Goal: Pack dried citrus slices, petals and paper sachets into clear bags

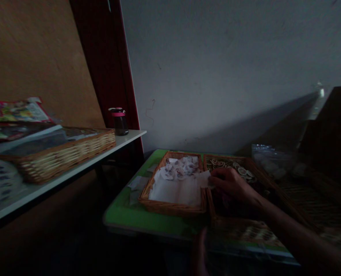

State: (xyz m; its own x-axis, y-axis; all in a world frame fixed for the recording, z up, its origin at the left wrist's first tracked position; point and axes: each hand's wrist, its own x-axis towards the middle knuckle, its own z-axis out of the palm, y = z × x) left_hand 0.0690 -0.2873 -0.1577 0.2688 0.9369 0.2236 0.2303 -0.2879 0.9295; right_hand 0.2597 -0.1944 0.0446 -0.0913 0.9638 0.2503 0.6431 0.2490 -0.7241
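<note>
My right hand [230,183] reaches over the two wicker trays on a green table [124,216]. Its fingers are pinched on the corner of a white paper sheet [177,189] that lines the left tray [170,207]. Several pale, purple-tinged slices [180,168] lie at the far end of that tray. The right tray [246,165] holds several dried round slices [242,170]. My left hand [199,253] is a dim shape at the bottom edge, near the table's front; its fingers are too dark to read.
A white shelf [72,172] on the left carries a long wicker basket [67,153] with magazines and a dark jar with a pink band [120,121]. A clear plastic bag [269,159] lies at the right, beside dark wicker items. A grey wall stands behind.
</note>
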